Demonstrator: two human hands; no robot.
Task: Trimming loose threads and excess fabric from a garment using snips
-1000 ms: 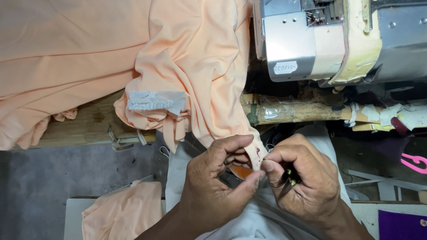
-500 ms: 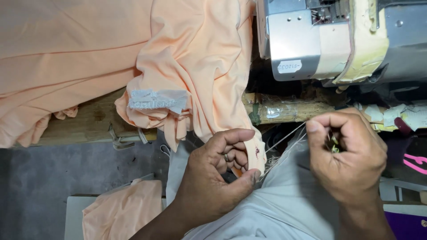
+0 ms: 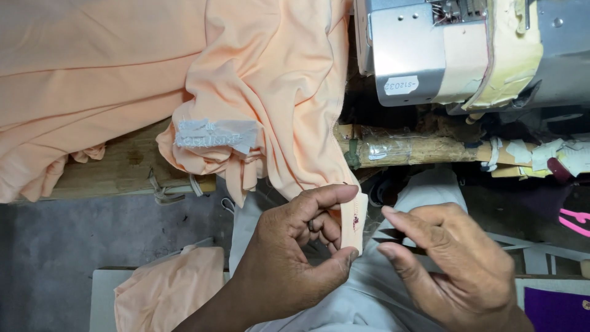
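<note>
A: What's round the workspace?

B: Wood desk [image 3: 110, 175], worn edge, running left to right. Grey sewing machine [image 3: 424, 52] top right w/ yellowed tape over its body. Under it, a wood rail [image 3: 405, 150] wrapped in clear tape.

A: Floor?

B: Grey concrete floor [image 3: 55, 258] bottom left, scuffed. White box [image 3: 101, 301] sits on it, peach cloth pile [image 3: 166, 292] inside.

A: Anything far right?

B: Dark area below the machine, pink scissors handle [image 3: 574, 221] at the edge, purple sheet [image 3: 556, 310] in the corner, white tape scraps [image 3: 553, 154] on the rail end.

A: Light?

B: Even, soft, no hard shadows.
</note>
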